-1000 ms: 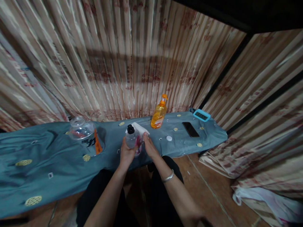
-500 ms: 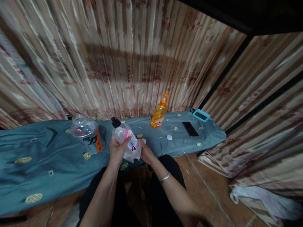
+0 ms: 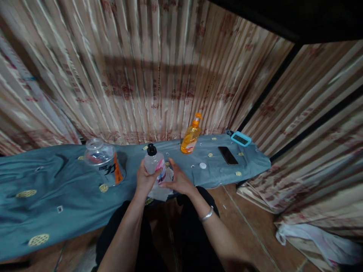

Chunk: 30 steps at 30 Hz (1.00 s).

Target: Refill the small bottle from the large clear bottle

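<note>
Bottle, clear with a black cap and a pink label, stands upright over the near edge of the table, held in the left hand, whose grip is clamped around its lower body from the left. A pale cloth hangs under and beside the bottle's base, between the two hands. The right hand lies just right of the bottle with fingers spread and apart, fingertips touching the bottle's label side and the cloth; it is not closed on anything. A silver bracelet sits on the right wrist.

On the table's blue patterned cover, a large clear jar with an orange label lies tilted to the left of the hands. Behind them, near the striped curtain, stands an orange pump bottle. A small white cap lies to its right, then a dark phone and a blue-framed device at the far end.
</note>
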Available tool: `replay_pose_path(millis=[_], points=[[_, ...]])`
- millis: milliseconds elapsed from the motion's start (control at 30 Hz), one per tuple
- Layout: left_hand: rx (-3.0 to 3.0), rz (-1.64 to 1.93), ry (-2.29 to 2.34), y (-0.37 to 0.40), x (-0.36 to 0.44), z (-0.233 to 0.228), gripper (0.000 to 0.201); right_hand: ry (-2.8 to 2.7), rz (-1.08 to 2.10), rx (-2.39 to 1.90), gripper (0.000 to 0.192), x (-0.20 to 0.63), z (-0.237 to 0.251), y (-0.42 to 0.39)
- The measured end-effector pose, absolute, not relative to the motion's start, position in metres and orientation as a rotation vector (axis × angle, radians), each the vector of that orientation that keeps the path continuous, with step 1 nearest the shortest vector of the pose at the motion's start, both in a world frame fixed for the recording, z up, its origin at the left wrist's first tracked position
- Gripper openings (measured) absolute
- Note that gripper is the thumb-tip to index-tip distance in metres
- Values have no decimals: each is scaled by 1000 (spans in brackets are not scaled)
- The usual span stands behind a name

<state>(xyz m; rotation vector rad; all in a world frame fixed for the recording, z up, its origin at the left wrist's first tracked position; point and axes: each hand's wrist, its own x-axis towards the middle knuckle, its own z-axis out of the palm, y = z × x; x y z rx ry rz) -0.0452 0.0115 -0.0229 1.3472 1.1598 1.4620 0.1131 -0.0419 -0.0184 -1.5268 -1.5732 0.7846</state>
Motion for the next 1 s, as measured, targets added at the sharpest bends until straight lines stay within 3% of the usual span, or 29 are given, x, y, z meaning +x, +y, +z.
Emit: replay_pose_path(millis=[300, 500, 1000], points=[[1371, 1281, 1000, -1, -1, -16, 52, -1468, 740, -1539, 37, 116, -25, -47], [1496, 1184, 952, 1, 18, -31, 83, -1255, 650, -1697, 33, 157, -43, -30], [1595, 1156, 1103, 4, -15, -48, 72, -1011, 488, -1828, 34, 224, -54, 33]])
